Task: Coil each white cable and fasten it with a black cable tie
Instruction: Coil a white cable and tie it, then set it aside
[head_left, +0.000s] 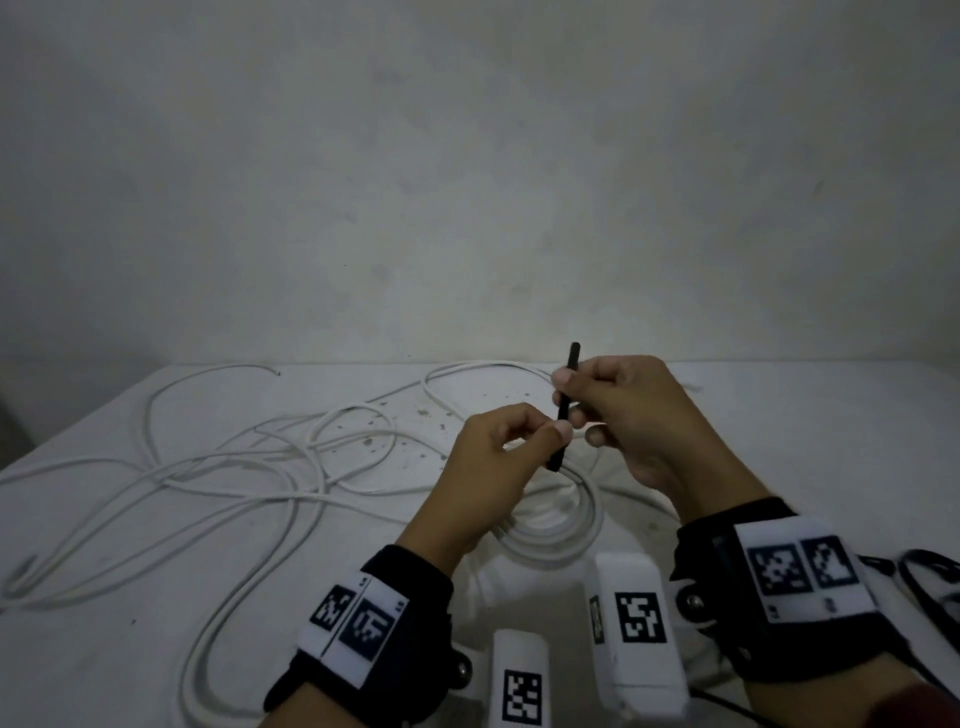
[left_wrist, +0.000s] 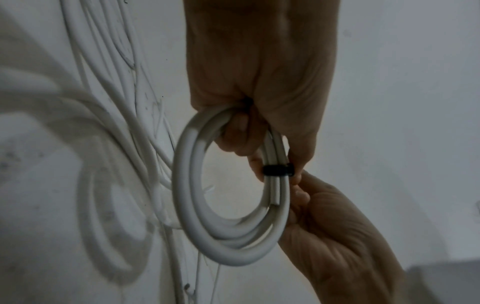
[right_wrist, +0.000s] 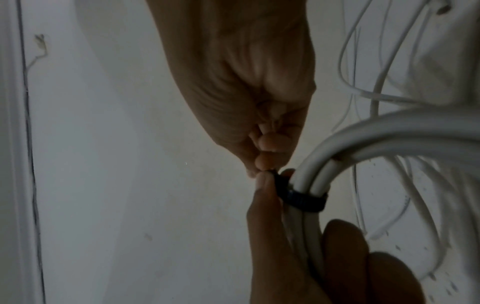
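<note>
A white cable coil (head_left: 584, 525) hangs just above the table, under both hands. My left hand (head_left: 550, 431) grips the coil (left_wrist: 187, 185) at its top, fingers curled round the strands. A black cable tie (left_wrist: 278, 170) wraps the bundled strands. In the head view its free end (head_left: 570, 364) sticks up between the hands. My right hand (head_left: 571, 395) pinches the tie (right_wrist: 303, 200) close beside the coil (right_wrist: 389, 131), with the left thumb touching it from below.
Loose white cables (head_left: 234, 467) sprawl in tangled loops over the left and middle of the white table (head_left: 805, 441). Dark specks (head_left: 421, 413) dot the surface. Black cords (head_left: 924, 577) lie at the right edge. A bare wall (head_left: 467, 182) rises behind.
</note>
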